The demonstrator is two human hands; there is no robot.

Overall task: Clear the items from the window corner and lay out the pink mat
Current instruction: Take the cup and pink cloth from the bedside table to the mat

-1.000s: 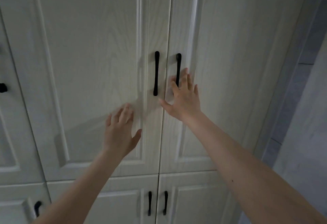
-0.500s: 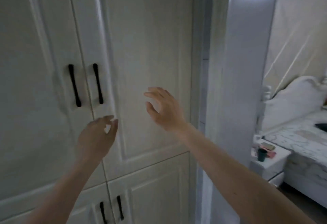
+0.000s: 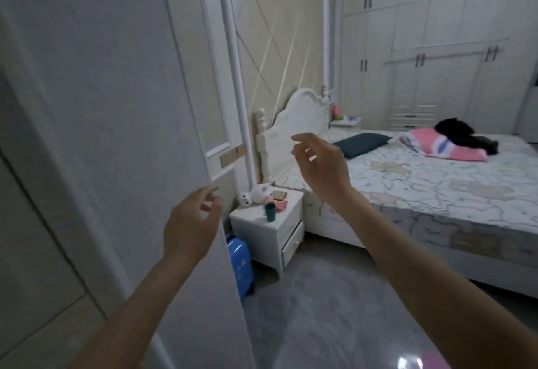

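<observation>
Pink mat: I cannot pick it out for certain. Only a blurred pink shape (image 3: pixel 433 360) shows on the grey floor (image 3: pixel 334 310) at the bottom edge, near my right forearm.

A wall of pale wardrobes (image 3: pixel 436 48) fills the far side of the room. The bed (image 3: pixel 422 194) stretches across the right, its white headboard (image 3: pixel 294 118) against the panelled wall. A white cabinet side (image 3: pixel 102 106) stands close on my left.

A white nightstand (image 3: pixel 267 228) sits beside the bed, with a blue suitcase (image 3: pixel 240 263) on the floor just beside it. On the bed lie folded pink bedding (image 3: pixel 436 144), a dark pillow (image 3: pixel 361 143) and something black (image 3: pixel 463 132), too blurred to name.

My left hand (image 3: pixel 190 223) is raised in front of the cabinet's edge, fingers loosely curled and holding nothing. My right hand (image 3: pixel 320 164) is lifted higher towards the bed, fingers relaxed and apart, also empty.

On the nightstand are a white plush toy (image 3: pixel 256 194) and a dark green cup (image 3: pixel 270 212).
</observation>
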